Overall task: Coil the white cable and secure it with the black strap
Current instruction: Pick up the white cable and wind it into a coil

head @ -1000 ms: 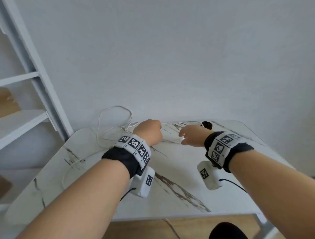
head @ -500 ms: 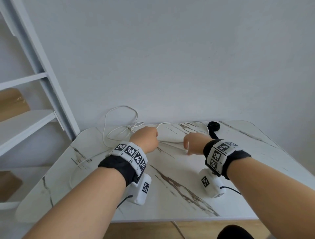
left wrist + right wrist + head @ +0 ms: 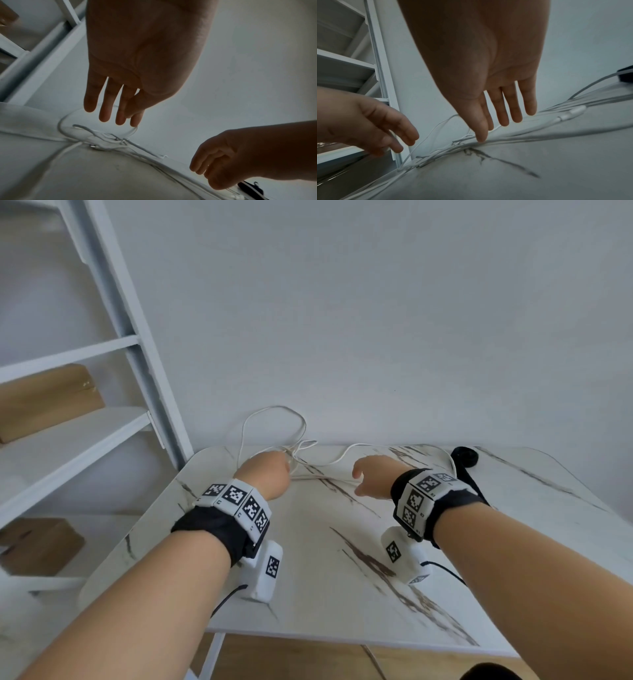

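Observation:
The thin white cable (image 3: 303,444) lies loose in a tangle along the far edge of the marble table (image 3: 308,577), with one loop rising against the wall. My left hand (image 3: 270,474) hovers just over the tangle (image 3: 102,135), fingers (image 3: 104,116) straight and holding nothing. To its right, my right hand (image 3: 371,477) has its fingers stretched out, the index fingertip (image 3: 481,139) at a cable strand (image 3: 462,139). A white plug end (image 3: 573,112) lies near it. The black strap (image 3: 464,456) lies at the far right of the table, beyond the right wrist.
A white shelf unit (image 3: 102,433) stands left of the table, holding cardboard boxes (image 3: 48,402). A plain wall runs directly behind the table's far edge. The near table surface shows only marble veins.
Both hands were closed on the cable stretched between them. Now their fingers are straight and the cable lies on the table. The hands have drawn a little apart.

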Tool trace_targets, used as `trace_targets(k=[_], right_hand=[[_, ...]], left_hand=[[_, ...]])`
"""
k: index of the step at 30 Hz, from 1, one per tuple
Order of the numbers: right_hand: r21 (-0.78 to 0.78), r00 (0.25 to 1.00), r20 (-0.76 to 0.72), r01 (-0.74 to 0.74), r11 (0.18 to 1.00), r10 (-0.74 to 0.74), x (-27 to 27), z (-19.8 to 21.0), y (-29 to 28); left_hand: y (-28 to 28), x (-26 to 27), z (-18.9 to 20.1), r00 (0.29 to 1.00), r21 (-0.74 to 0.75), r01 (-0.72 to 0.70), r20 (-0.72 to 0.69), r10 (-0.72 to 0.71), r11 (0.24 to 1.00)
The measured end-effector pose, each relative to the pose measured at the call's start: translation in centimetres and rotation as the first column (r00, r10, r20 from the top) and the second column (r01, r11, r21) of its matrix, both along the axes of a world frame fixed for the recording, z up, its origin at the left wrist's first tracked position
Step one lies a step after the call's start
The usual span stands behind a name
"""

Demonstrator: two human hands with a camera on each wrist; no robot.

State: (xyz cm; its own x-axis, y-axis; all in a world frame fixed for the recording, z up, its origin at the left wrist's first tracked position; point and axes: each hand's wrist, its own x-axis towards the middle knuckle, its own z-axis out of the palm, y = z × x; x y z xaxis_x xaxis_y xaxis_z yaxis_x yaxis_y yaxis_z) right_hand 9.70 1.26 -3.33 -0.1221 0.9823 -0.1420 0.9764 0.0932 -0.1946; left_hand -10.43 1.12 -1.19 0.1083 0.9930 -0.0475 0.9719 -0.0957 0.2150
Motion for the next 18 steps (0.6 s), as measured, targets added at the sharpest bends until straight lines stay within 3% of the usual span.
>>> trace_targets(k=[6, 10, 14, 18], right_hand=[[-0.061, 0.991, 0.13, -0.007, 0.998, 0.015, -1.8, -0.9, 2.4], [-0.043, 0.992, 0.128, 0.015, 0.999, -0.009, -2.4, -1.2, 3.1], [-0.074, 0.997, 0.076, 0.034, 0.997, -0.028, -2.8, -1.2, 3.0], [-0.158, 0.992, -0.093, 0.067, 0.985, -0.083, -3.0, -0.6, 2.1]], left_hand=[[0.9, -2.2, -0.6, 0.995, -0.034, -0.094, 0.033, 0.095, 0.995], [1.5, -2.7, -0.8, 0.993, -0.039, -0.099, 0.054, 0.101, 0.994], [1.6, -2.3, -1.3, 0.996, -0.033, -0.083, 0.035, 0.084, 0.996], [1.5, -1.9, -1.8, 0.998, -0.033, -0.047, 0.027, 0.048, 0.998]])
